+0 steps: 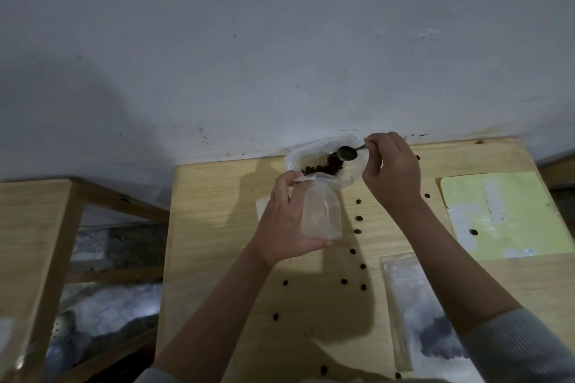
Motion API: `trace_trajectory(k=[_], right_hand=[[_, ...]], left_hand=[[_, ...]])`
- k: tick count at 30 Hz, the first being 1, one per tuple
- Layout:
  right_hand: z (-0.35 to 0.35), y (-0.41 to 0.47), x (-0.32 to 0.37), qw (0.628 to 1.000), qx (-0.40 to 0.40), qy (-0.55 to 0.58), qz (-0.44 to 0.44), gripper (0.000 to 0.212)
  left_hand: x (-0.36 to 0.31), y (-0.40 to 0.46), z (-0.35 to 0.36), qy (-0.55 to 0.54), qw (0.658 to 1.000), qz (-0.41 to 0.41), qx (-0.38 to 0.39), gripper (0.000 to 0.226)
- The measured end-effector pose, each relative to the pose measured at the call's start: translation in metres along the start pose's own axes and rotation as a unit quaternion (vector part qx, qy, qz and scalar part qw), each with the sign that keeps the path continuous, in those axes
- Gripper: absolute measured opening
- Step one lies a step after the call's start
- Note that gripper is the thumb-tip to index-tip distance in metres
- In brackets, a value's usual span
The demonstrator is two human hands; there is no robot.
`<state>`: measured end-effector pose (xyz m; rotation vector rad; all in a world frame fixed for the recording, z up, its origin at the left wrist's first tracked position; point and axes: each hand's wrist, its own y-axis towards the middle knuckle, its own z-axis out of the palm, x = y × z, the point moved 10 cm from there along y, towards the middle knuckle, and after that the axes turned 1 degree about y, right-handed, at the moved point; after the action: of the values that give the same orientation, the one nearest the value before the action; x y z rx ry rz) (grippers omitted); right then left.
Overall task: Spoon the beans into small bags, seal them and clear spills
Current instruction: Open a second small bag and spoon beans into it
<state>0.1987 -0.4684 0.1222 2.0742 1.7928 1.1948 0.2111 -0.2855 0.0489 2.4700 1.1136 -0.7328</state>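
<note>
Our left hand (284,221) held a small clear bag (320,211) open by its mouth, while our right hand (393,169) pinched a spoon (348,153) over the beans (323,167) in a larger bag (351,176) at the surface's (217,227) far edge (loose beans (358,218) lay scattered nearby).
</note>
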Motion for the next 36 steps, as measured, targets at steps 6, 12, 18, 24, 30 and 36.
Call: trace_trajectory(k=[6,12,18,24,30,36], right_hand=[[0.01,-0.015,-0.057,0.969,0.002,0.067,0.236,0.012],[0.042,-0.053,-0.099,0.878,0.039,0.173,0.445,0.018],[0.053,-0.076,-0.083,0.824,0.018,0.243,0.512,0.013],[0.046,-0.076,-0.061,0.866,-0.025,0.232,0.442,0.014],[0.01,-0.069,-0.047,0.933,-0.068,0.171,0.308,0.016],[0.037,-0.11,-0.055,0.862,-0.052,0.206,0.461,0.018]], left_hand=[[0.005,-0.002,0.008,0.012,0.999,-0.024,0.036,0.112],[0.006,0.001,0.007,-0.025,0.998,-0.03,0.044,0.114],[0.009,0.004,0.005,-0.043,0.998,-0.025,0.038,0.115],[0.012,0.002,0.002,-0.056,0.997,-0.03,0.033,0.114],[0.012,0.0,0.0,-0.064,0.997,-0.025,0.031,0.113],[0.011,0.002,0.001,-0.064,0.997,-0.023,0.033,0.114]])
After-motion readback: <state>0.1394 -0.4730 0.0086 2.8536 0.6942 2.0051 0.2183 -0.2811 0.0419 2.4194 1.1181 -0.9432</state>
